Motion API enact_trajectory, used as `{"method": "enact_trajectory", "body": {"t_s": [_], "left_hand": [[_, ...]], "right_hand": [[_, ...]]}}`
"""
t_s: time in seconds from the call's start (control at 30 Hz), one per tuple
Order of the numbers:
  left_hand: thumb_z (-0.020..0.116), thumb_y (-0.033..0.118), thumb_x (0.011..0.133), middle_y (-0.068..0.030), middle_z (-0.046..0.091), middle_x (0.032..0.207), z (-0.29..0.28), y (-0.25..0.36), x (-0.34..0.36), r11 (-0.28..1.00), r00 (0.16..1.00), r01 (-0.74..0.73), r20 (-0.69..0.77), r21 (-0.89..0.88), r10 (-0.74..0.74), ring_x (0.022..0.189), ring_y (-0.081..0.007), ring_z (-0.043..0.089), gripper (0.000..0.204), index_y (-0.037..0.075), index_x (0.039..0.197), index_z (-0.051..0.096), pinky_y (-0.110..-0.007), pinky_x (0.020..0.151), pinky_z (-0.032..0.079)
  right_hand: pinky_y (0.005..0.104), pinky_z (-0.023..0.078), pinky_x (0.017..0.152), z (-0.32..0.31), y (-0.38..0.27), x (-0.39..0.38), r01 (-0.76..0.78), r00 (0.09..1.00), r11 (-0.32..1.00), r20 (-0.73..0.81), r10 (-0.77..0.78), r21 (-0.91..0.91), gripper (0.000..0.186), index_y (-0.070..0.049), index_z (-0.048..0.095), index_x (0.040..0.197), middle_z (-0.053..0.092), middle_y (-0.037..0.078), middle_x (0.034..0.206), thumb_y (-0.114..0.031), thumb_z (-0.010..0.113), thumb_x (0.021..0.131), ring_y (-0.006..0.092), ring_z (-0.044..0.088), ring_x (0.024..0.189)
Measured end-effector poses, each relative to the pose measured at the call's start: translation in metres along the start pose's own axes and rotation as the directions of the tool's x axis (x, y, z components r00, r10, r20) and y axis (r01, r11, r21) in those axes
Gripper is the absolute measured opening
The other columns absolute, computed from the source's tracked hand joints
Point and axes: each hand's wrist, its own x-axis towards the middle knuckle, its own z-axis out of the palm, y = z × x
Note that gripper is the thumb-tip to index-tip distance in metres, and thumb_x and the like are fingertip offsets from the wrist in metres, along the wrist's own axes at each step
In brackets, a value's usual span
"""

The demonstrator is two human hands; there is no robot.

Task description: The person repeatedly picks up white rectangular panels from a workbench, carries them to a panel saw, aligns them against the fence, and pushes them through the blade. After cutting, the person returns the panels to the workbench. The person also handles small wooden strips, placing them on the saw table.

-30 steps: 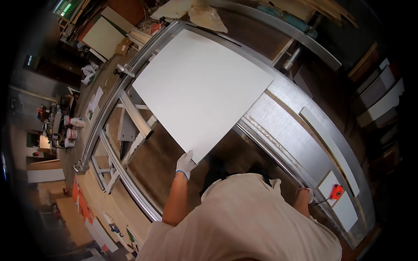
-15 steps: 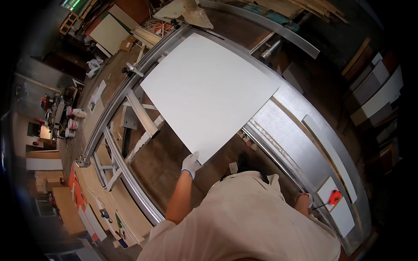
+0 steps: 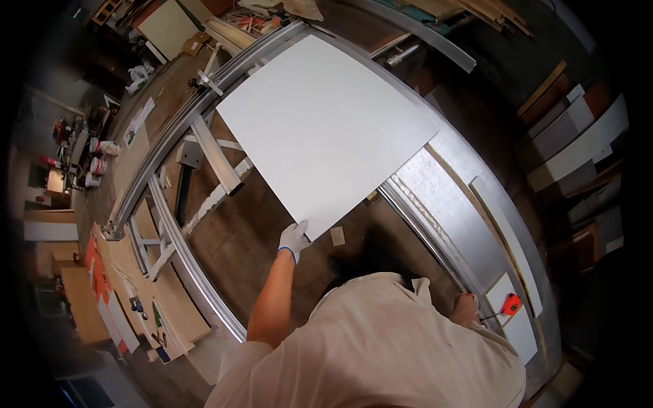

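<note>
A large white board (image 3: 326,129) lies flat across the metal saw table (image 3: 449,197) and the sliding frame to its left, its near corner jutting over the gap. My left hand (image 3: 294,238), in a white glove with a blue cuff, grips that near corner, thumb on top. On the right, my right hand (image 3: 468,304) is low at the near edge of the metal table, partly hidden by my arm and shirt; its fingers do not show clearly. Close to it, a red tape measure (image 3: 511,304) sits on small white board pieces (image 3: 522,333).
A long narrow strip (image 3: 507,245) lies along the metal table's right side. Aluminium rails and a crossbar (image 3: 218,160) frame the left. Beyond them stands a wooden bench (image 3: 170,306) with tools. Leaning boards (image 3: 578,136) line the right, and buckets (image 3: 97,166) stand far left.
The whole view has shifted slightly, so the table and board appear higher in the picture. My left hand keeps its hold on the board's corner; my right hand stays by the table edge.
</note>
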Motion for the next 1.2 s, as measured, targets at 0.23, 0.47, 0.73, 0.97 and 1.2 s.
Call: {"method": "enact_trajectory", "body": {"t_s": [0.23,0.47,0.73,0.97,1.2], "left_hand": [[0.074,0.046,0.107,-0.0127,0.073,0.136,0.0,-0.008,0.001,1.0,1.0,-0.008,-0.006,-0.008,0.008,0.119,-0.0293,0.074,0.057,0.003,0.143,0.062,-0.05,0.101,0.059],[0.07,0.045,0.11,-0.0134,0.074,0.142,0.001,0.001,-0.005,0.999,0.998,0.034,0.057,-0.02,-0.033,0.124,-0.0283,0.075,0.057,0.002,0.147,0.061,-0.047,0.105,0.06],[0.07,0.046,0.11,-0.0161,0.073,0.139,0.003,0.011,-0.009,0.996,0.995,0.086,0.048,0.006,-0.086,0.124,-0.0306,0.074,0.062,-0.001,0.148,0.059,-0.049,0.108,0.06],[0.07,0.045,0.11,-0.0138,0.076,0.136,0.003,0.013,-0.008,0.993,0.993,0.116,0.009,0.011,-0.116,0.12,-0.0274,0.076,0.056,0.002,0.147,0.062,-0.046,0.104,0.06],[0.064,0.048,0.113,-0.0174,0.072,0.146,0.011,0.021,-0.01,0.985,0.991,0.137,0.023,-0.106,-0.135,0.128,-0.0314,0.073,0.064,-0.001,0.154,0.057,-0.049,0.111,0.058]], "right_hand": [[0.053,0.054,0.083,0.004,0.0,0.005,-0.018,1.0,1.0,0.018,0.018,0.023,0.042,0.001,0.071,0.097,0.073,0.027,0.099,-0.035,0.053,0.111,0.0424,0.072,0.093],[0.0526,0.054,0.083,0.003,0.002,-0.003,-0.044,0.998,0.997,0.053,0.04,0.069,0.043,0.001,0.071,0.097,0.073,0.027,0.1,-0.035,0.053,0.111,0.0419,0.072,0.094],[0.0522,0.054,0.083,-0.004,-0.008,-0.006,-0.074,0.995,0.992,0.077,0.066,0.1,0.044,0.002,0.07,0.096,0.072,0.027,0.1,-0.036,0.052,0.111,0.0414,0.072,0.094],[0.0518,0.053,0.084,-0.018,-0.023,0.003,-0.065,0.993,0.995,0.104,0.057,0.07,0.045,0.002,0.07,0.095,0.072,0.027,0.1,-0.036,0.052,0.111,0.041,0.072,0.095],[0.0514,0.053,0.084,-0.058,-0.091,0.003,0.171,0.982,0.985,0.092,-0.168,-0.029,0.046,0.003,0.069,0.094,0.071,0.028,0.1,-0.036,0.051,0.111,0.0406,0.072,0.095]]}}
